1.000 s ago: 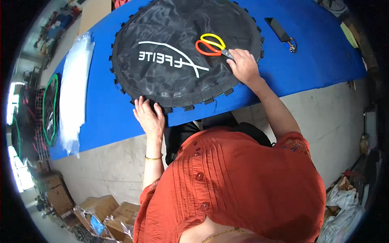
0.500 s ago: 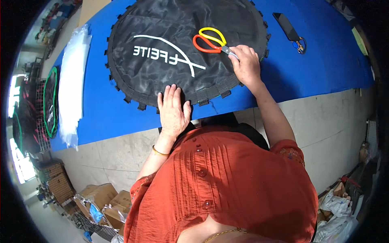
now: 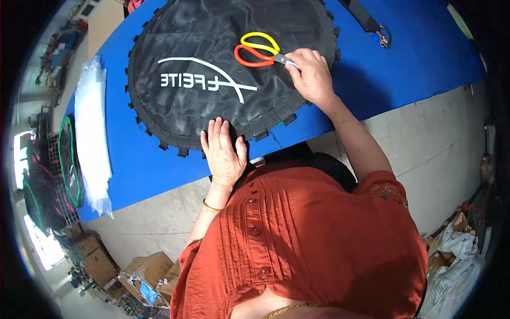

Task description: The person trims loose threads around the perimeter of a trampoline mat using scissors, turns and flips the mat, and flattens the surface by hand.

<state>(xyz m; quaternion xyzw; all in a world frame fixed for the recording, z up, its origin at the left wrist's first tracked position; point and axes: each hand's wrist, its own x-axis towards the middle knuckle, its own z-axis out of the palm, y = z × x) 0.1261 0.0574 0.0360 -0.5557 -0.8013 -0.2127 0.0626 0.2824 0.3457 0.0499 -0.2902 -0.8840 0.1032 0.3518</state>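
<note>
A round black mesh cloth (image 3: 186, 114) with tabs round its rim and white lettering lies flat on the blue table (image 3: 154, 183). My left hand (image 3: 223, 154) rests palm down on its near edge, fingers extended and holding nothing. My right hand (image 3: 312, 74) is closed round the blades of the scissors (image 3: 257, 50), over the right part of the cloth. The red and yellow handles point left, and the blade tips are hidden by my fingers. A loose dark thread (image 3: 276, 140) hangs by the cloth's near edge.
Clear plastic bags (image 3: 91, 133) lie stacked at the table's left end, beside a green-rimmed black disc (image 3: 69, 154). A dark strap with metal clips (image 3: 381, 37) lies at the back right. Cardboard boxes (image 3: 151, 268) stand on the floor at lower left.
My left hand has moved right along the cloth's near edge since the earliest frame. My right hand still grips the scissors, now slightly farther left over the cloth. The camera view has shifted.
</note>
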